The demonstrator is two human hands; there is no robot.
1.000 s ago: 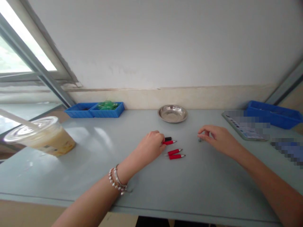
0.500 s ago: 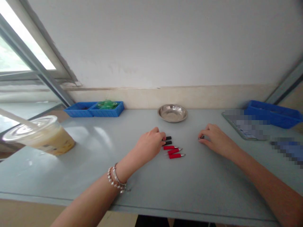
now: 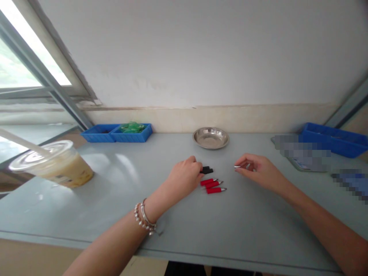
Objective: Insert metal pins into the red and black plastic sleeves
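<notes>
Clock directions are taken from the group of three red barrels with silver conical tips (image 3: 214, 184), with 12 o'clock toward the wall. The barrels lie close together on the smooth grey table (image 3: 178, 230), tips toward 3 o'clock.

1. Right hand (image 3: 253, 168), at 2 o'clock: thumb and index finger are pinched together on a small, shiny silver piece (image 3: 237, 166); the other fingers curl loosely. Maintain light pressure on the sides of the piece, since so small a part could slip or roll if squeezed unevenly. Its orientation is too small to judge.

2. Left hand (image 3: 186, 172), at 10 o'clock: the fingers are bent and nearly closed at the near-left ends of slim black cylinders (image 3: 207, 169), at 11 o'clock. Whether they grip or merely touch cannot be told. Steady the cylinders near the table and leave their right ends exposed.

3. Hold both wrists low, clear of the red barrels. The round stainless-steel dish (image 3: 211, 138) sits at 12 o'clock.
</notes>
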